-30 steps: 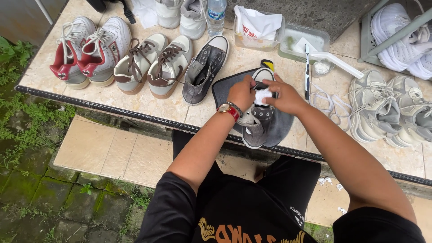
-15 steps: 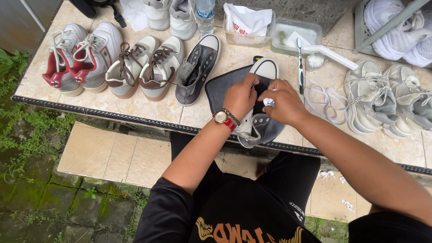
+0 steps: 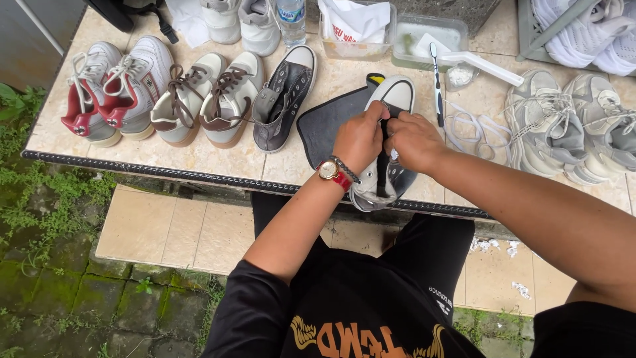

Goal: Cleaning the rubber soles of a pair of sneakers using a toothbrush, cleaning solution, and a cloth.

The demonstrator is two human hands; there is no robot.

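1. Left hand (image 3: pixel 360 140), red-strapped wristwatch on the wrist, is clenched over the tongue area of a dark grey canvas high-top sneaker w/ white rubber toe cap (image 3: pixel 395 99).
2. Right hand (image 3: pixel 412 140) is curled onto the same sneaker just beside the left hand; fingers of both pinch at the shoe's middle. Can't tell exactly what they pinch.
3. The sneaker lies on a dark grey flat mat (image 3: pixel 324 126) at the near edge of the beige tiled worktop (image 3: pixel 318 169), toe pointing to the far edge, heel and collar hanging over the near edge.
4. Its unlaced matching grey high-top (image 3: pixel 285 99) lies just left of the mat.
5. Further left: 1 pair of cream low sneakers w/ brown laces (image 3: pixel 205 96), then 1 pair of white-and-red trainers (image 3: pixel 109 89) at the left edge.
6. Right of the mat: black-handled toothbrush (image 3: pixel 437 86), loose white laces (image 3: pixel 474 129), 1 pair of light grey chunky running shoes (image 3: pixel 570 126).
7. Far edge: clear plastic tub (image 3: pixel 427 40) w/ a white brush handle (image 3: pixel 483 64) resting on it, a clear plastic bottle (image 3: pixel 291 16), and 1 pair of white sneakers (image 3: pixel 242 23).
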